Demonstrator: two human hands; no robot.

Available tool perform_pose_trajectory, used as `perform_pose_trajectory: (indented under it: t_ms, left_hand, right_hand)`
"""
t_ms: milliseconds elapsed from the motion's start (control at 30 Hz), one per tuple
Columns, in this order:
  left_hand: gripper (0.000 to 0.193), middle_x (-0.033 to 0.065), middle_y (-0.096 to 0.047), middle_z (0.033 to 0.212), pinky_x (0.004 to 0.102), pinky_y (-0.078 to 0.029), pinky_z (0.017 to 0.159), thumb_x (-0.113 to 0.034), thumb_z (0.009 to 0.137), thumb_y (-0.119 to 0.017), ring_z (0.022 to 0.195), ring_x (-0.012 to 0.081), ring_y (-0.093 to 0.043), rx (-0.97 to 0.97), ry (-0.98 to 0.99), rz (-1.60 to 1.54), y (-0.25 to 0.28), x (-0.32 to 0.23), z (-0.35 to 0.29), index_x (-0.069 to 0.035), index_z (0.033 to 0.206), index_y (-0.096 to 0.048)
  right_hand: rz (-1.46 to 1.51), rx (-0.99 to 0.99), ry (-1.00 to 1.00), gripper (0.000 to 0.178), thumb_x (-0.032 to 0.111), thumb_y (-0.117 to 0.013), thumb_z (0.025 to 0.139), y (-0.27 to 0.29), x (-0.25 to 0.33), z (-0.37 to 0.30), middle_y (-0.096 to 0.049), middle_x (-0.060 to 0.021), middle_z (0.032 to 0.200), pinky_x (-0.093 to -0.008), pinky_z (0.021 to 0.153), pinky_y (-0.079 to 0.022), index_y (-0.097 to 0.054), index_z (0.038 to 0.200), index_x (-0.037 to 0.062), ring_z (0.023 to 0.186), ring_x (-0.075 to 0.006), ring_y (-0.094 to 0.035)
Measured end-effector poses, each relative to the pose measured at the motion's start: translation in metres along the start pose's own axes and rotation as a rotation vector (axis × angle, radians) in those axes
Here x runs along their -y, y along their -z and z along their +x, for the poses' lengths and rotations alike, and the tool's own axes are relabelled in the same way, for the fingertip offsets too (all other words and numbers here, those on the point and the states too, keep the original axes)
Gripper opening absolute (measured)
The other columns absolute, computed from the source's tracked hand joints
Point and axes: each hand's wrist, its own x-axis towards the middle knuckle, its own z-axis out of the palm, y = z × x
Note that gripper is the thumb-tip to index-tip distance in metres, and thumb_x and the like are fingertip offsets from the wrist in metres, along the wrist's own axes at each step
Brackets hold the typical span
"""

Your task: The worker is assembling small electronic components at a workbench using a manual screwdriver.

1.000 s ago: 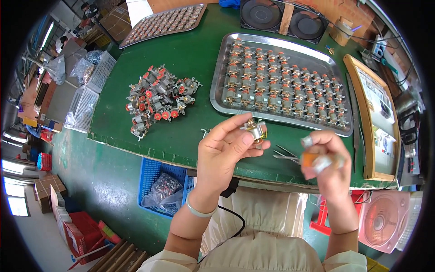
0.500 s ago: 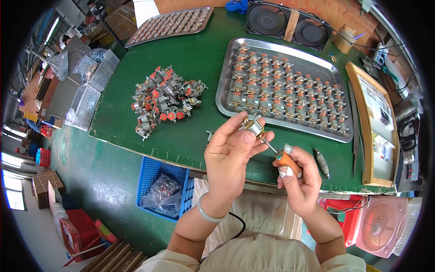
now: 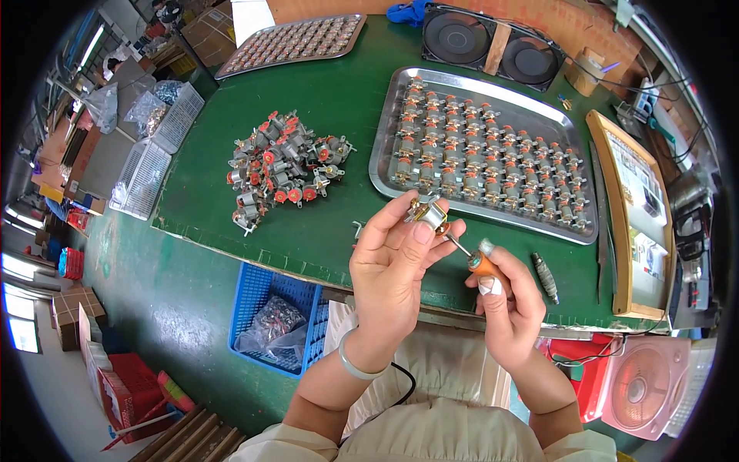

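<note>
A small metal component with an orange-red end and metal tabs (image 3: pixel 428 216) is pinched in the fingers of my left hand (image 3: pixel 394 258), raised above the bench's near edge. My right hand (image 3: pixel 508 300) grips a screwdriver by its orange-brown handle (image 3: pixel 486 266). Its thin metal shaft reaches up and left to the orange end of the component; the exact contact is hidden by my left fingers. White wrapping covers my right thumb tip. Beyond my hands, a metal tray (image 3: pixel 381 100) holds rows of similar components. Left of it lies a loose heap of them (image 3: pixel 281 165).
A second filled tray (image 3: pixel 292 46) stands at the far left of the green bench (image 3: pixel 208 154). Two black round fans (image 3: pixel 456 35) sit at the back. A wooden frame (image 3: pixel 608 146) and a ribbed grey tool (image 3: pixel 545 277) lie rightward. Below is a blue crate (image 3: pixel 245 308).
Both hands stay nearly in place. My right hand and the screwdriver have shifted very slightly, while the component remains in my left fingers.
</note>
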Motion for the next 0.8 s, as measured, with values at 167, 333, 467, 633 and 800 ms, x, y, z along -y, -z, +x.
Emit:
perform_pose_trajectory:
  t_ms: [167,333,467,633,800]
  left_hand:
    - [0.035,0.0175,-0.056,0.108,0.0335,-0.052,0.076,-0.008,0.086,-0.052,0.091,0.0274,-0.06,-0.005,-0.01,-0.006,0.006,0.0,-0.001,-0.002,0.119,-0.042]
    - [0.034,0.0177,-0.056,0.108,0.0337,-0.052,0.076,-0.006,0.086,-0.051,0.091,0.0275,-0.06,0.009,-0.031,0.001,0.001,0.001,-0.002,-0.002,0.119,-0.042]
    - [0.034,0.0179,-0.056,0.108,0.0342,-0.052,0.075,-0.005,0.086,-0.051,0.091,0.028,-0.06,0.012,-0.072,0.014,0.003,0.0,-0.006,-0.002,0.119,-0.042]
    - [0.034,0.0183,-0.056,0.108,0.0338,-0.053,0.075,-0.004,0.086,-0.05,0.091,0.0284,-0.06,0.016,-0.083,0.016,0.004,0.0,-0.005,-0.002,0.119,-0.041]
    - [0.034,0.0189,-0.055,0.108,0.034,-0.053,0.075,-0.004,0.086,-0.05,0.091,0.0288,-0.06,0.014,-0.093,0.016,0.003,0.0,-0.005,-0.002,0.119,-0.041]
  right_hand:
    - [1.089,0.309,-1.012,0.047,0.038,-0.027,0.094,0.02,0.011,0.017,-0.038,-0.0021,0.05,-0.021,0.04,-0.031,-0.049,0.1,-0.0034,0.042,-0.0074,-0.032]
    - [0.14,-0.151,-0.167,0.031,0.028,-0.04,0.092,-0.01,0.012,0.003,-0.044,-0.0011,0.054,-0.0208,0.04,-0.03,-0.05,0.093,-0.0016,0.045,-0.0045,-0.035]
    - [0.387,0.244,-0.649,0.03,0.027,-0.045,0.09,0.023,0.013,0.009,-0.046,-0.0024,0.058,-0.0193,0.042,-0.029,-0.054,0.086,-0.0019,0.049,-0.0039,-0.038]
    - [0.919,0.23,-0.93,0.032,0.029,-0.043,0.091,0.013,0.014,0.009,-0.044,-0.001,0.057,-0.0196,0.044,-0.031,-0.051,0.094,-0.002,0.049,-0.0047,-0.039]
    - [0.269,0.21,-0.513,0.035,0.033,-0.044,0.09,0.025,0.008,0.015,-0.048,-0.0014,0.064,-0.0199,0.044,-0.031,-0.049,0.096,-0.0009,0.051,-0.0057,-0.041]
